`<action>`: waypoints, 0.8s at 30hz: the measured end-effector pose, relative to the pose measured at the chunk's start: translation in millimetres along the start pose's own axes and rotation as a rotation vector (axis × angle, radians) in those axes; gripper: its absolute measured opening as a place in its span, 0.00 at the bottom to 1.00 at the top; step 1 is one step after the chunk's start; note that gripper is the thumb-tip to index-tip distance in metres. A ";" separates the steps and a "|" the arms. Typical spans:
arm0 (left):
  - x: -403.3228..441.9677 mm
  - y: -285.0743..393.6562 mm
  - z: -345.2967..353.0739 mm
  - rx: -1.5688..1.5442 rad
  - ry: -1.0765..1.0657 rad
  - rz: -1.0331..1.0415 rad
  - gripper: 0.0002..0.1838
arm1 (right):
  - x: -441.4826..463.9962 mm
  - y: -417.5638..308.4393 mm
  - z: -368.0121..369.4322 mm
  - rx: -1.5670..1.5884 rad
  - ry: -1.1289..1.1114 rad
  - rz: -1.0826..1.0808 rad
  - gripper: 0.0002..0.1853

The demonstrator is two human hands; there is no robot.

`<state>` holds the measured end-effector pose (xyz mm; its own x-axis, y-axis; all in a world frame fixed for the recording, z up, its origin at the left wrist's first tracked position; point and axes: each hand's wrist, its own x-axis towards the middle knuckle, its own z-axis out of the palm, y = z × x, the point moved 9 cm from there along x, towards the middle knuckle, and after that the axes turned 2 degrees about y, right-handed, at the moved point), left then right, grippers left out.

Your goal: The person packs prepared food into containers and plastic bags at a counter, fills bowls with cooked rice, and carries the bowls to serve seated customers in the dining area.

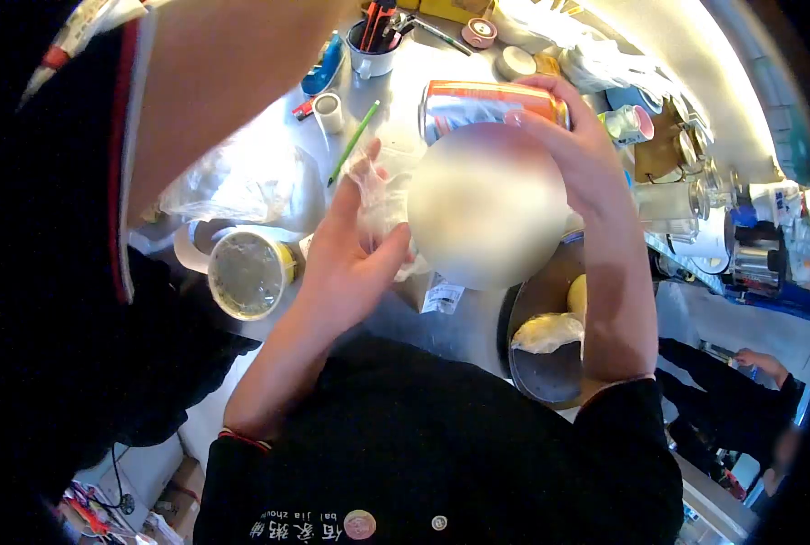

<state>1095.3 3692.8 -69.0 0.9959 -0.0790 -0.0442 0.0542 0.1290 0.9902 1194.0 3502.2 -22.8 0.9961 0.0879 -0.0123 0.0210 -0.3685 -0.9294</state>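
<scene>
My left hand has its thumb and fingers curved around thin, crumpled clear plastic, apparently a bag. My right hand grips a large orange and silver can, which lies sideways above the counter, its fingers wrapped over the right end. A blurred round patch hides what lies between my hands, below the can. Just under it, a small clear packet with a white label shows. A green pen lies beyond my left hand.
At left, another person's arm reaches over a plastic bag and a lidded round tub. A mug of pens stands behind. Near my right forearm is a dark round container. Glass jars line the right; another person stands farther off.
</scene>
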 end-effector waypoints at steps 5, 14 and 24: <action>-5.6 13.1 7.1 0.071 -0.017 -0.017 0.39 | -49.5 -43.1 21.2 -0.439 -0.140 -0.280 0.22; -12.2 15.6 20.1 0.029 -0.043 -0.009 0.40 | -91.8 -33.4 88.4 -1.142 -0.127 -0.744 0.10; -12.1 18.1 7.0 0.002 -0.023 -0.009 0.40 | -83.3 -6.0 107.4 -1.166 -0.424 -0.600 0.11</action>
<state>1083.7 3689.3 -49.6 0.9934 -0.1031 -0.0498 0.0627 0.1260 0.9900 1101.7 3596.4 -55.8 0.7106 0.7030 -0.0293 0.7034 -0.7107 0.0100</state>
